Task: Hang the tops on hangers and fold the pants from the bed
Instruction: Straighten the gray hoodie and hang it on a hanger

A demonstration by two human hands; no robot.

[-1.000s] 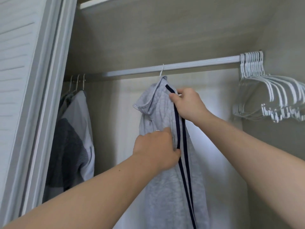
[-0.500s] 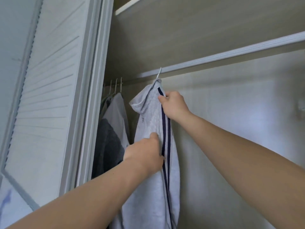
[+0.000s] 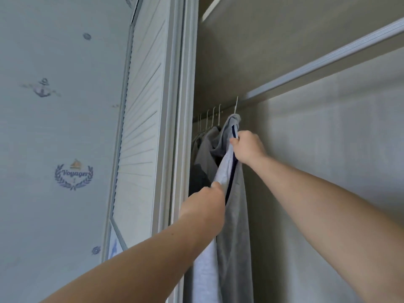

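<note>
Grey top (image 3: 235, 217): hangs on a hanger (image 3: 236, 105) near the left end of the wardrobe rail (image 3: 328, 60). Only the hanger's white hook shows above the collar. A navy stripe (image 3: 231, 178) runs down its front edge, and a paler side of the cloth shows beside it.
Right hand (image 3: 249, 147): fingers are curled, pinching the top's edge just below the collar, right by the stripe.
Left hand (image 3: 205, 204): lower down, closed on a fold of the pale cloth, thumb on top.
Darker clothes (image 3: 205, 154): grey and near-black pieces hang just left of the top, touching it, at the very end of the rail. Their thin hooks (image 3: 213, 114) stand in a row.
Louvred door (image 3: 142, 106): white and slatted, pushed left of the opening.
Wallpaper (image 3: 43, 215): pale blue-grey with small nautical prints.
Emblem (image 3: 74, 174): a laurel wreath with a little sailboat. The word "Voyager" is readable across it.
Anchor (image 3: 42, 87): a faint motif higher on the wall. No lettering can be made out on it.
</note>
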